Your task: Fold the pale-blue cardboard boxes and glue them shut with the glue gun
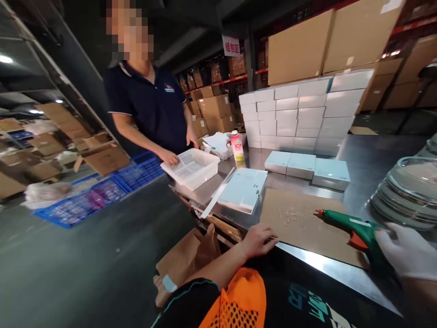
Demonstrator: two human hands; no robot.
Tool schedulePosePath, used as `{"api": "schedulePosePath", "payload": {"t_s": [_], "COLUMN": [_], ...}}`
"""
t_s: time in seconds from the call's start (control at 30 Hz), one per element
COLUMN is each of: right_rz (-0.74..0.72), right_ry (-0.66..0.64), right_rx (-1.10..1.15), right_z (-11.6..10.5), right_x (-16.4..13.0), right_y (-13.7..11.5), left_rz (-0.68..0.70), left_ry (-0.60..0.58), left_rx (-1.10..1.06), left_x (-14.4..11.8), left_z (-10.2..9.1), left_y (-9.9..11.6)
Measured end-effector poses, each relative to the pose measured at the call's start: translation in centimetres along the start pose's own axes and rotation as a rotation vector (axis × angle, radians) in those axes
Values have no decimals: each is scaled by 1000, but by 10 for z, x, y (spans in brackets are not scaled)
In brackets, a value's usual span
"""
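Dozens of white boxes (300, 109) are stacked in a wall at upper centre of the frame, brown cartons (327, 41) shelved behind them. Below runs the steel surface (368, 159), filling the right half. On it, lower centre, lies a brown cardboard sheet (300, 223) speckled with pale crumbs, glue bits perhaps. Right edge, a stack of round glass lids (406, 193). Just above the cardboard, three pale blue boxes (307, 166) in a row, and left of them a flat blue box (243, 189) with a white strip beside it.

Now the hands. The right hand (406, 253), in a white glove, has its grip closed round the handle of the green glue gun (351, 228), nozzle pointing left and resting low over the cardboard at lower right. The left hand (257, 241), bare, lies on the cardboard's near left corner, fingers curled loosely, holding nothing.

Centre left, a co-worker in a dark polo has a hand (170, 157) on a white mesh basket (191, 167); a pink-labelled bottle (236, 146) stands just beyond it.

My read: keeping that hot tip over the cardboard is sound practice, so drips land there and not on the steel, and the bare hand looks safest well apart from the nozzle.
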State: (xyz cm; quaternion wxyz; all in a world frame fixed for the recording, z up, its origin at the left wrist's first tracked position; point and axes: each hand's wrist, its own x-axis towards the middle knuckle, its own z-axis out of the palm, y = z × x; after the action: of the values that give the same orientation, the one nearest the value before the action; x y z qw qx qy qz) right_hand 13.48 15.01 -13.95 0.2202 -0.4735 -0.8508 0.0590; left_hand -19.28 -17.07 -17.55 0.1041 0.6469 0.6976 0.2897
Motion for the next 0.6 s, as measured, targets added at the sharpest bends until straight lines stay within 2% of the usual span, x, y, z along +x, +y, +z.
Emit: {"api": "schedulePosePath", "payload": {"t_s": [0.13,0.23,0.3,0.43,0.6], "right_rz": [-202,-212,-189,-77,8], "right_ry": [-51,-117,-192,-242,-222], "right_rx": [-223,-290,-318,-318,-283], "right_z": [-20,-4,16,50,63], "right_x": [59,111,140,178,202], "right_y": [-83,-121,-129,-122,-114], "left_rz": [51,102,132,162,192], "left_ry": [133,281,369,420,439], "left_rx": [87,220,297,322,343], "left_x": [6,9,8,2,0], "left_z": [3,13,23,35,37], "left_y": [-22,-43,-54,-61,-61]}}
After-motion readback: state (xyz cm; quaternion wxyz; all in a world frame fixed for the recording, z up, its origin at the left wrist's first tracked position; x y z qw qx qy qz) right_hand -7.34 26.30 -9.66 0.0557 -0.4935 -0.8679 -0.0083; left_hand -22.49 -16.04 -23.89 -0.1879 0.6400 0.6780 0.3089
